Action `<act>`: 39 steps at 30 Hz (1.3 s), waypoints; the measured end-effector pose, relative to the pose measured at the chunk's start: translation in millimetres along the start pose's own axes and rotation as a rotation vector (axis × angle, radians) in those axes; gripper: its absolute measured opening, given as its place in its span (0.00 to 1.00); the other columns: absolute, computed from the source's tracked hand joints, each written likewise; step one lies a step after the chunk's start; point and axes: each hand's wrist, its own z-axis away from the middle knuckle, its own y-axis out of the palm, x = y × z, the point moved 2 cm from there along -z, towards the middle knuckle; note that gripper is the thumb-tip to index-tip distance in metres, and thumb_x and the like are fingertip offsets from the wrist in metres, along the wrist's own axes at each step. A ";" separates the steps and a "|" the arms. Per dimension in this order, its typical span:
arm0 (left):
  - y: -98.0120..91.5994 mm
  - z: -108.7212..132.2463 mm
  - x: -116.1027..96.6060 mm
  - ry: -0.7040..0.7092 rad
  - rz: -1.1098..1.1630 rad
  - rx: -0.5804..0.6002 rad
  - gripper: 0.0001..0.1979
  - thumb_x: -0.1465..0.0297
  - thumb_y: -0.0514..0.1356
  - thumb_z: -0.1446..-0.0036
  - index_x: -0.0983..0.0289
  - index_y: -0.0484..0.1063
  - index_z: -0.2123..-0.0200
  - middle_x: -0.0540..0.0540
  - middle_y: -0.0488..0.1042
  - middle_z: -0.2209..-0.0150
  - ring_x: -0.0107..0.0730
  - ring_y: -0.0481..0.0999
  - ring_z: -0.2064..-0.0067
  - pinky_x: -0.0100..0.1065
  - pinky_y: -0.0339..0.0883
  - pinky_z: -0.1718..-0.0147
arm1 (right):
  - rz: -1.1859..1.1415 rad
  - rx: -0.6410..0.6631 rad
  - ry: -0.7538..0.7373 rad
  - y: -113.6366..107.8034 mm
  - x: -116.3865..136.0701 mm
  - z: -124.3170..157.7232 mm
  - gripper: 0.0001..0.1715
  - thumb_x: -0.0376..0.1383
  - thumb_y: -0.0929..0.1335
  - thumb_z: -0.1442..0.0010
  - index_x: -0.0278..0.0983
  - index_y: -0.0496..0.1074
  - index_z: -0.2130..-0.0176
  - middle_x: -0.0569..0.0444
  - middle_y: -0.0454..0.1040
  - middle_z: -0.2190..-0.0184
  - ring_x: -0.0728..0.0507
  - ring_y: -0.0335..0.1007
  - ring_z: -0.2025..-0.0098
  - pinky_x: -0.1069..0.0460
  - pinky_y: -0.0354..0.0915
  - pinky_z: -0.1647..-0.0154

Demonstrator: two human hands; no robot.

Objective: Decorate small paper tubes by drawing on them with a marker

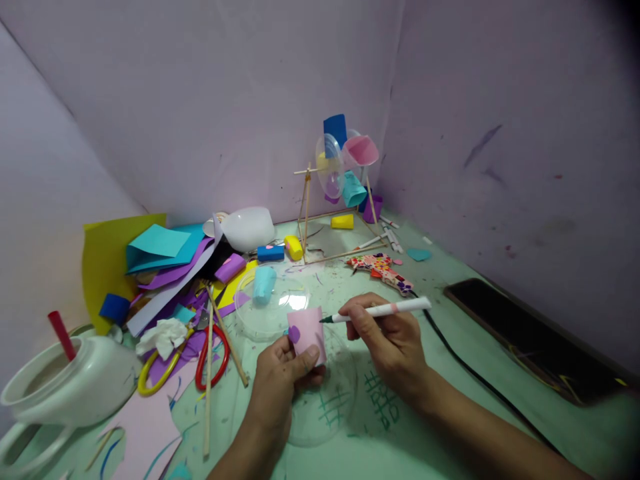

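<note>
In my left hand (pixel 283 380) is a small pink paper cup (pixel 307 327) with a purple spot on its side, gripped between thumb and fingers. My right hand (pixel 387 340) holds a white marker (pixel 390 309), its dark green tip pointing left beside the cup's right edge; whether it touches cannot be made out. Below both hands lies a clear plastic disc (pixel 345 400) on the green tabletop. Another clear disc (pixel 245 323) sits behind my left hand, with a light blue paper cup (pixel 264 285) on it.
At the back stands a stick frame (pixel 307 213) carrying a wheel of coloured paper cups (pixel 361 151). A patterned glue gun (pixel 383 270) with a black cord, and a phone (pixel 530 340), lie right. Left are red-handled scissors (pixel 225 363), sticks, coloured paper (pixel 113 257) and a white jug (pixel 85 380).
</note>
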 end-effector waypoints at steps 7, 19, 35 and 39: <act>0.2 0.0 -0.7 0.001 -0.006 0.007 0.19 0.65 0.72 0.66 0.70 0.76 0.69 0.53 0.74 0.77 0.28 0.71 0.76 0.29 0.67 0.77 | 0.047 -0.045 -0.081 0.9 -2.9 3.4 0.07 0.31 0.67 0.42 0.35 0.74 0.71 0.54 0.75 0.75 0.49 0.70 0.76 0.54 0.68 0.75; 1.9 2.5 -2.9 0.016 -0.013 -0.002 0.18 0.67 0.71 0.66 0.70 0.75 0.70 0.53 0.74 0.77 0.30 0.72 0.76 0.30 0.68 0.77 | 0.078 -0.014 -0.044 2.6 -3.6 2.6 0.09 0.34 0.65 0.39 0.36 0.73 0.69 0.55 0.75 0.75 0.50 0.71 0.77 0.55 0.68 0.77; 2.7 4.4 -5.8 0.025 -0.007 0.014 0.14 0.71 0.71 0.65 0.70 0.75 0.73 0.52 0.74 0.78 0.28 0.73 0.78 0.29 0.68 0.78 | 0.058 -0.015 0.038 1.7 -5.6 3.8 0.11 0.38 0.65 0.38 0.36 0.72 0.69 0.55 0.74 0.76 0.50 0.70 0.77 0.55 0.68 0.77; 2.1 4.4 -5.5 0.016 -0.014 0.009 0.15 0.70 0.71 0.66 0.70 0.75 0.72 0.52 0.74 0.78 0.30 0.74 0.77 0.30 0.69 0.76 | 0.054 -0.014 0.030 2.2 -5.2 4.2 0.12 0.38 0.65 0.38 0.36 0.72 0.69 0.56 0.73 0.77 0.50 0.70 0.77 0.55 0.67 0.76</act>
